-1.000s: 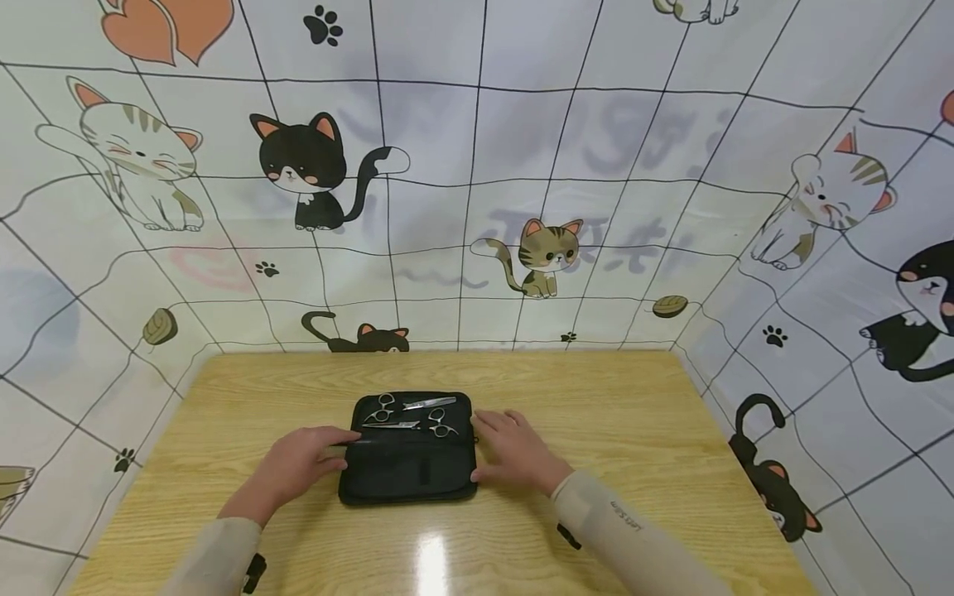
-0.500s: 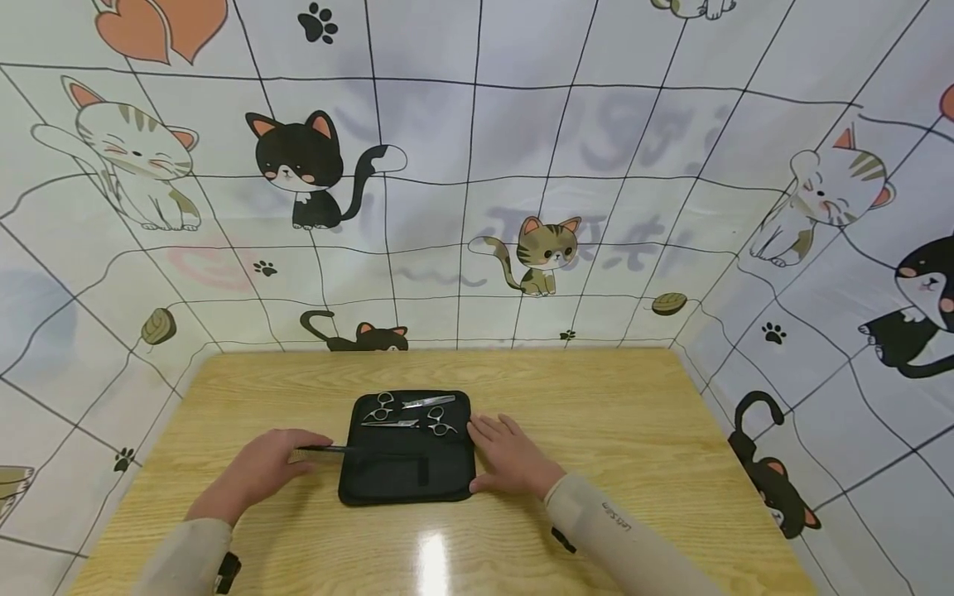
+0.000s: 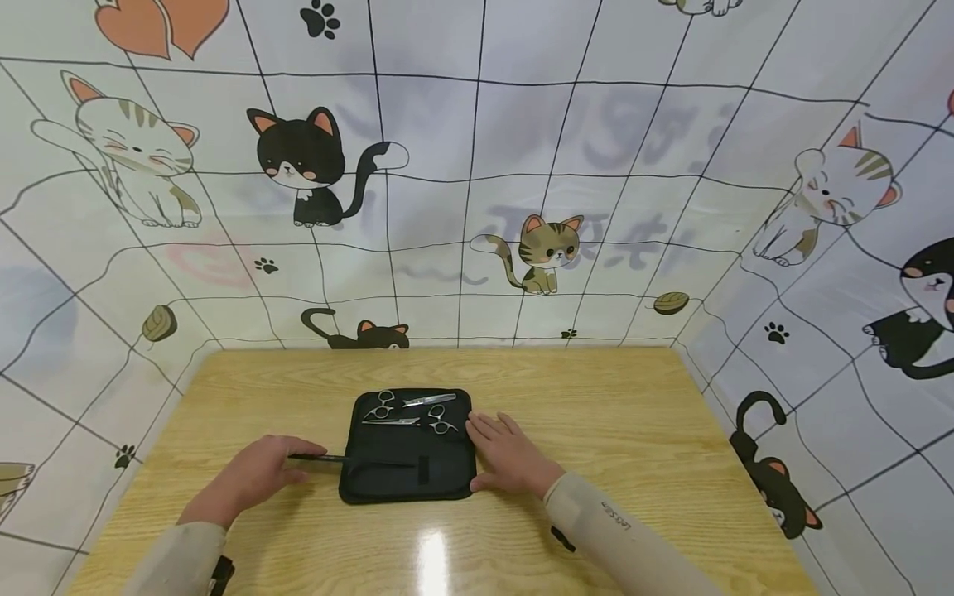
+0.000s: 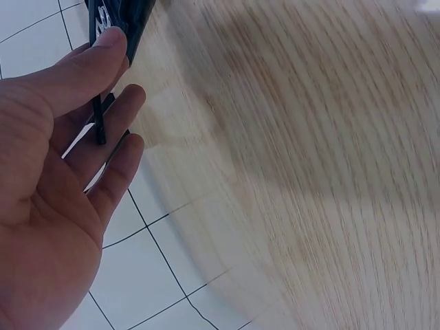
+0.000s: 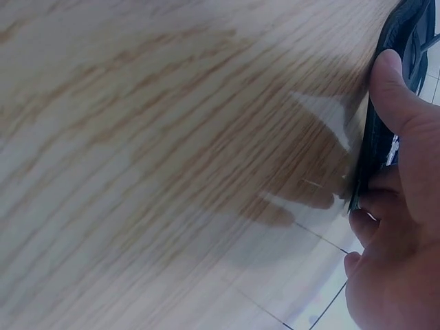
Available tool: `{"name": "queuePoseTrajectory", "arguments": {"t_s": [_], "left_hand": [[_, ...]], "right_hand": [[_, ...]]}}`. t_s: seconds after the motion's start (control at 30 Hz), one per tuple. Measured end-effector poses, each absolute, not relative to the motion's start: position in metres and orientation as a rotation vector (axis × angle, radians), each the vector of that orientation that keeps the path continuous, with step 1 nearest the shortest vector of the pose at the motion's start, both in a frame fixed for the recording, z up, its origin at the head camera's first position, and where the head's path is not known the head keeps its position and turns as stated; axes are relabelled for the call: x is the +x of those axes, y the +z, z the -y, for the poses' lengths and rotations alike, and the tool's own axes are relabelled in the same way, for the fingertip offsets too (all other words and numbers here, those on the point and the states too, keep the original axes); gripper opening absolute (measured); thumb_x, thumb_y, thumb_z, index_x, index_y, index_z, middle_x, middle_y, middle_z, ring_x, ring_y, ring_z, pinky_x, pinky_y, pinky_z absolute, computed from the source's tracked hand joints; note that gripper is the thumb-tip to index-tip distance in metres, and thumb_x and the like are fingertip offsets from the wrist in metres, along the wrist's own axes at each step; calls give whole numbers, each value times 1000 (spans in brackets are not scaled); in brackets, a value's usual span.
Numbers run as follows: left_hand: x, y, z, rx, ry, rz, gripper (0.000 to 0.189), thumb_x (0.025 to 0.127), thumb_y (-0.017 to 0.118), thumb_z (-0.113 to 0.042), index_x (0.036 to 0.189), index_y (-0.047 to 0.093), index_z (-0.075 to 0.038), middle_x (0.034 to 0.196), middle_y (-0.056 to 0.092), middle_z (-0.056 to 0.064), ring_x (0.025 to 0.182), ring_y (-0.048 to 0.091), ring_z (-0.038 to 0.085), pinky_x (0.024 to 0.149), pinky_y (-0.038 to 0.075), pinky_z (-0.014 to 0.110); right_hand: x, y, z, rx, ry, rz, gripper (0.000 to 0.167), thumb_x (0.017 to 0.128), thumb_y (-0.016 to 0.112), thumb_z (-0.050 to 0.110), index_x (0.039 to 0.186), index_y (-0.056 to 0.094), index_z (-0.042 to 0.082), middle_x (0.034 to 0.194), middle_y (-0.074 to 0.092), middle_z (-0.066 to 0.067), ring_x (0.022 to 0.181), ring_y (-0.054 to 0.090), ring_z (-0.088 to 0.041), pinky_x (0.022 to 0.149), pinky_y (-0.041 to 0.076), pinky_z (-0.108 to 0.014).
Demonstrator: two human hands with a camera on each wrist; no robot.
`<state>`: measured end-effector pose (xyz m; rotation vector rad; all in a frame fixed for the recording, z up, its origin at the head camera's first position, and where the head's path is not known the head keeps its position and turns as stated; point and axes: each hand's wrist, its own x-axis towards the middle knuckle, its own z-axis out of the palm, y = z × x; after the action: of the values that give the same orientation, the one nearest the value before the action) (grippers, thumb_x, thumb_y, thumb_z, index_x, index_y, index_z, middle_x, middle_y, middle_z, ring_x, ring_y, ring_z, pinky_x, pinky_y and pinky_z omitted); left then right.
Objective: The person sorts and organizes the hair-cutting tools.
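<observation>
A black case (image 3: 387, 487) lies opened flat on the table, with two pairs of silver scissors in its far half: one pair (image 3: 428, 401) nearer the back and another pair (image 3: 395, 422) just in front. At the case's left side my left hand (image 3: 249, 478) pinches a thin black comb (image 3: 335, 459) between thumb and fingers. The comb reaches right, over or into the case's near half; I cannot tell which. In the left wrist view the thumb (image 4: 110, 51) presses on the comb. My right hand (image 3: 514, 457) rests against the case's right edge, fingers extended, thumb touching the rim.
The wooden table (image 3: 596, 397) runs beneath both hands and the case. White cloth walls (image 3: 432, 165) printed with cats and grid lines stand behind it and on both sides.
My left hand has moved left from the case's edge, drawing the comb out with it and lowering slightly. The right hand has shifted little; the scissors stay in place.
</observation>
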<state>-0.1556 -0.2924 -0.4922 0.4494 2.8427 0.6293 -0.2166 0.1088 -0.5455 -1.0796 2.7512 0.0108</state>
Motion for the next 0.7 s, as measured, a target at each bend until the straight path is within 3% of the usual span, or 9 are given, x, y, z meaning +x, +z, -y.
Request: {"name": "queuePoseTrajectory", "arguments": {"t_s": [0.7], "left_hand": [[-154,-498,283,428,594,-2859,37,76,81,-22,112,74,-17,110,74,1,106,68,28,91,54,49]], "right_hand": [[-216,-543,-108,-1074,-2,-2736,97,83,59,66,155,26,9,163,21,-6,151,21,-21,124,15,-49]]}}
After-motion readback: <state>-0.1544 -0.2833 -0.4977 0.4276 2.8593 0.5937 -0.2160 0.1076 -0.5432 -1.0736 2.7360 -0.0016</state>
